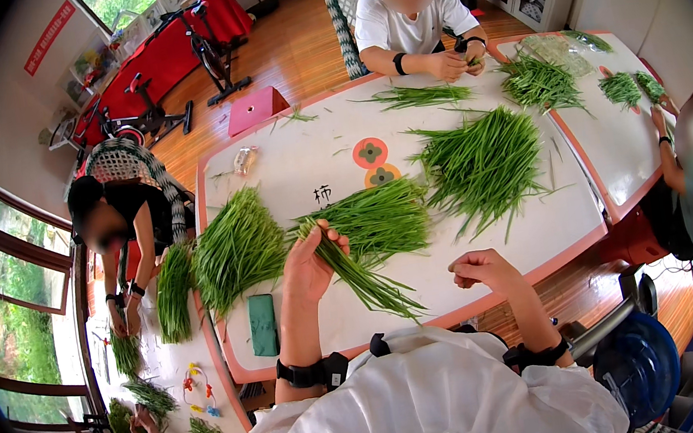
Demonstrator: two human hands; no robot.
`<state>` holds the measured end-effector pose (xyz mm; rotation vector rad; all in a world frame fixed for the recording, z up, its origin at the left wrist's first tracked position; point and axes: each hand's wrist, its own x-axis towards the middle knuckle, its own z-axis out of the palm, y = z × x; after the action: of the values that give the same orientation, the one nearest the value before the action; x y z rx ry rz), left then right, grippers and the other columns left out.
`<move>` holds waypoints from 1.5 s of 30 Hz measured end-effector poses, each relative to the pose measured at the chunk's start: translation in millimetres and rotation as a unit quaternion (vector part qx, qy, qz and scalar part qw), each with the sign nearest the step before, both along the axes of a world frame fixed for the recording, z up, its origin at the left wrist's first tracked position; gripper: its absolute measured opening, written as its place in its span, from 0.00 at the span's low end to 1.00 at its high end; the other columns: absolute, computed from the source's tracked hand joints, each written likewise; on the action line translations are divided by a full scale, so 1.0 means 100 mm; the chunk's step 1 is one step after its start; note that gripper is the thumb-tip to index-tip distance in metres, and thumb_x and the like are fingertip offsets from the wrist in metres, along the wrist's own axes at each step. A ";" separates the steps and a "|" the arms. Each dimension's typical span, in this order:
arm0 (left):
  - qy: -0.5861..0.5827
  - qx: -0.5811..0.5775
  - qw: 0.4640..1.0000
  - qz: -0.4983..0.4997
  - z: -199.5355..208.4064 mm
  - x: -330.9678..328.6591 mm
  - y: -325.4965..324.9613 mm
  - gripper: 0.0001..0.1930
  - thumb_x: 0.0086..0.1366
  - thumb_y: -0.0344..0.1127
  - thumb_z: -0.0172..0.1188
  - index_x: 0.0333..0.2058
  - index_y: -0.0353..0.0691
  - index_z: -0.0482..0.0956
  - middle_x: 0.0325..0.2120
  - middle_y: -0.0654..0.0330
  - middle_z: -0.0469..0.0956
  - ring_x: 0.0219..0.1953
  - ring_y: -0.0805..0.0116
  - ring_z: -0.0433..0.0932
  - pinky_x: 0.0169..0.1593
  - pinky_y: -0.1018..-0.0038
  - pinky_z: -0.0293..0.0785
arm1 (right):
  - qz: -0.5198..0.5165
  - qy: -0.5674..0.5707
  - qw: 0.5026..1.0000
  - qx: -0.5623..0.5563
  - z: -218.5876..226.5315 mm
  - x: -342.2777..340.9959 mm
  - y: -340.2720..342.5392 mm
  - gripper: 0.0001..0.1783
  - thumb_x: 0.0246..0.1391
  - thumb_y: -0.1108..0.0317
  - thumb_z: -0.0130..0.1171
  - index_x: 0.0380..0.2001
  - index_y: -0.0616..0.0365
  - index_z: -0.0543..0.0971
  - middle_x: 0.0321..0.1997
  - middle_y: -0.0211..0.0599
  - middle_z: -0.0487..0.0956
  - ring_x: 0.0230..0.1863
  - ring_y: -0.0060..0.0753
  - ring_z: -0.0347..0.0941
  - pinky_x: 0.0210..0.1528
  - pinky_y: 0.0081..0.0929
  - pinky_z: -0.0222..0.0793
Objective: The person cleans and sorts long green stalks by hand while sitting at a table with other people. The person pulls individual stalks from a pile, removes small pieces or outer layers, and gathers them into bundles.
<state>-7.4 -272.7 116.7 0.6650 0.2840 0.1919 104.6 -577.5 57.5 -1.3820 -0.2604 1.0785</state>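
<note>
My left hand (309, 264) is closed round a bunch of long thin green chives (363, 277). The bunch slants down to the right, its lower ends fanning out over the near part of the table. Apart from it, to the right, my right hand (490, 271) hovers near the table's front edge. Its fingers are curled in, and nothing shows in them. Just beyond my left hand lies a loose pile of chives (381, 216). A larger pile of chives (483, 165) spreads farther right, and another pile (238, 247) lies to the left.
A dark green folded cloth or pouch (263, 324) lies left of my forearm on the white table (425, 293). Other people work with greens at the far side, left and right. A side table (170, 368) holds colourful small items (198, 390). A blue basin (637, 367) stands low at right.
</note>
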 end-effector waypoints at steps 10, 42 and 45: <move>-0.036 -0.040 0.998 0.030 0.14 -0.10 0.32 0.09 0.66 0.36 0.45 0.43 0.41 0.67 0.29 0.63 0.68 0.33 0.68 0.70 0.38 0.71 0.71 | 0.037 -0.088 0.979 -0.182 -0.50 -0.32 -0.95 0.09 0.48 0.69 0.55 0.27 0.64 0.79 0.17 0.30 0.75 0.21 0.20 0.69 0.26 0.17 0.67; -0.030 -0.015 0.996 0.084 0.19 -0.35 0.61 0.09 0.66 0.36 0.45 0.42 0.42 0.66 0.30 0.63 0.68 0.33 0.68 0.69 0.40 0.69 0.69 | 0.105 -0.260 0.886 -0.369 -2.38 -0.69 -1.18 0.18 0.43 0.54 0.52 0.32 0.53 0.79 0.37 0.42 0.78 0.40 0.45 0.73 0.43 0.36 0.69; -0.021 0.044 0.996 0.079 0.22 -0.47 0.72 0.09 0.66 0.36 0.46 0.42 0.42 0.67 0.29 0.63 0.68 0.33 0.67 0.69 0.39 0.68 0.69 | 0.138 -0.228 0.881 -0.391 -2.29 -0.69 -1.16 0.18 0.43 0.53 0.52 0.32 0.53 0.79 0.37 0.43 0.78 0.40 0.44 0.74 0.42 0.37 0.69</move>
<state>-54.2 -200.8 139.0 0.7247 0.2891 0.3706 36.1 -693.4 -171.9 -2.3980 -0.3952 1.1254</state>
